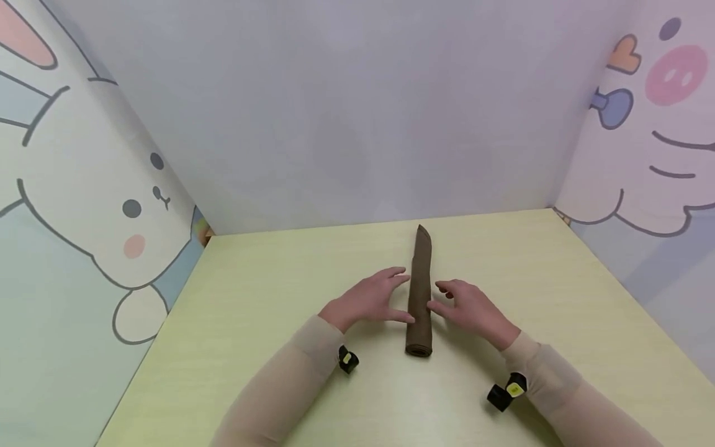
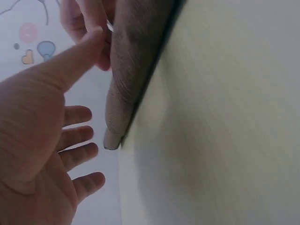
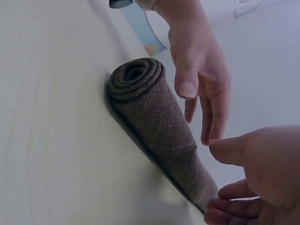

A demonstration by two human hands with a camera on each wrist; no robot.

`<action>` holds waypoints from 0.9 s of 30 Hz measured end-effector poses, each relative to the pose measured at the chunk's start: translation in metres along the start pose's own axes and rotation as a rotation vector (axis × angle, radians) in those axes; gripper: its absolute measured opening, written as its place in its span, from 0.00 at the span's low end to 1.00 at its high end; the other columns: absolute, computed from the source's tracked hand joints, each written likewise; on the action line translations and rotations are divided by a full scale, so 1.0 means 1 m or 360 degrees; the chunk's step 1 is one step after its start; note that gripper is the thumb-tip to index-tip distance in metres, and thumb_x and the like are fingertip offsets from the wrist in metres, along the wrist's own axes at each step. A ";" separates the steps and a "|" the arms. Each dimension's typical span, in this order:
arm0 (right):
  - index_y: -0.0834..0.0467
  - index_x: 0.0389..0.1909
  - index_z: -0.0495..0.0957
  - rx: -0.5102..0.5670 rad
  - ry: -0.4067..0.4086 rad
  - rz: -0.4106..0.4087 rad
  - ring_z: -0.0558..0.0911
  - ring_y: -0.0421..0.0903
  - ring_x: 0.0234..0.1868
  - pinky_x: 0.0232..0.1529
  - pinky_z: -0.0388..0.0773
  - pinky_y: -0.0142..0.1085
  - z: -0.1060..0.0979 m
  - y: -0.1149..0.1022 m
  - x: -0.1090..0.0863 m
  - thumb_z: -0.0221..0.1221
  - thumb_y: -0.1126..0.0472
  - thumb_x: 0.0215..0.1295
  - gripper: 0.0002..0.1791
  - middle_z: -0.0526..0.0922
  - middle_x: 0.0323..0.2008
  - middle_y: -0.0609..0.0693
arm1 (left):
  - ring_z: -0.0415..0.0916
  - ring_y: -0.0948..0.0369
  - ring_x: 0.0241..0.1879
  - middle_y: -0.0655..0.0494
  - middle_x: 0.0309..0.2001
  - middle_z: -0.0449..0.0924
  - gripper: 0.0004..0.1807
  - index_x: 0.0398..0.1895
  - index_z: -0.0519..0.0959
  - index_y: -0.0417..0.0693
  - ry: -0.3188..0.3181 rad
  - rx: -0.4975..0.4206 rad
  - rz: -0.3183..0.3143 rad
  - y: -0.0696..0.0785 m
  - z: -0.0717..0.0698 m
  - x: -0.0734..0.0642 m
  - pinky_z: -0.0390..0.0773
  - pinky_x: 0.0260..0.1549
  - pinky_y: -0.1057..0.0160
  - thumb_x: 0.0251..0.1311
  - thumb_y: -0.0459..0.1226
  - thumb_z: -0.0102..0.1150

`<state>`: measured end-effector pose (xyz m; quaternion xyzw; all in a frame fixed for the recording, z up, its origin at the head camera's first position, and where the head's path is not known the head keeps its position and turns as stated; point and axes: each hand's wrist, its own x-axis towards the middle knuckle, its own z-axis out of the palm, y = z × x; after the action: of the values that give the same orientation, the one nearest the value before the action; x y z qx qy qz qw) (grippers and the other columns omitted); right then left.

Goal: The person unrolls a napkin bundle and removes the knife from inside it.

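- brown roll point(image 1: 420, 285) on worktop point(image 1: 268, 273), far end nr back edge
- wide worktop l + r
- l hand point(image 1: 370, 301), r hand point(image 1: 475, 309) flank it, grips released
- r cam point(image 1: 499, 398): yellow label point(image 1: 515, 389), too small to read

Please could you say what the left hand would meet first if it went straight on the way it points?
The left hand would probably meet the rolled brown cloth first, though depth is hard to judge.

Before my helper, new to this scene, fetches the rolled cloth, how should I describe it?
On the pale yellow table, look between the left hand and the right hand. The dark brown rolled cloth lies there, pointing toward the back wall. Unlike them, it is tubular, its near end a spiral.
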<state>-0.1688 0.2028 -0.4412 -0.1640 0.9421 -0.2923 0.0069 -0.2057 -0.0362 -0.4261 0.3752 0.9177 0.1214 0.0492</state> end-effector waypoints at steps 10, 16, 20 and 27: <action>0.60 0.49 0.80 0.0028 -0.0142 -0.0061 0.78 0.41 0.35 0.38 0.76 0.41 0.008 -0.004 0.005 0.64 0.47 0.62 0.23 0.82 0.34 0.46 | 0.41 0.61 0.74 0.53 0.77 0.41 0.69 0.77 0.46 0.51 -0.0258 0.0120 0.0149 -0.011 0.012 0.030 0.55 0.67 0.63 0.35 0.79 0.52; 0.60 0.50 0.80 0.0061 -0.0136 -0.0054 0.79 0.41 0.36 0.37 0.77 0.40 0.008 -0.006 0.006 0.64 0.50 0.62 0.22 0.82 0.34 0.46 | 0.40 0.61 0.74 0.53 0.77 0.42 0.69 0.77 0.46 0.51 -0.0257 0.0148 0.0163 -0.012 0.013 0.031 0.54 0.67 0.63 0.35 0.80 0.51; 0.61 0.51 0.79 0.0111 -0.0124 -0.0058 0.80 0.44 0.39 0.40 0.78 0.41 0.010 -0.007 0.006 0.65 0.51 0.62 0.22 0.83 0.37 0.48 | 0.41 0.61 0.74 0.52 0.77 0.42 0.69 0.77 0.46 0.50 -0.0247 0.0144 0.0151 -0.013 0.013 0.028 0.55 0.67 0.61 0.36 0.80 0.51; 0.67 0.55 0.76 0.0187 -0.0119 -0.0075 0.82 0.47 0.41 0.41 0.79 0.42 0.014 -0.008 0.006 0.64 0.50 0.62 0.28 0.83 0.43 0.53 | 0.44 0.57 0.74 0.53 0.77 0.40 0.70 0.78 0.43 0.52 -0.0288 0.0095 0.0065 -0.013 0.012 0.019 0.57 0.67 0.53 0.34 0.80 0.51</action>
<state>-0.1708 0.1869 -0.4479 -0.1962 0.9183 -0.3408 0.0449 -0.2257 -0.0294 -0.4412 0.4046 0.9048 0.0608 0.1182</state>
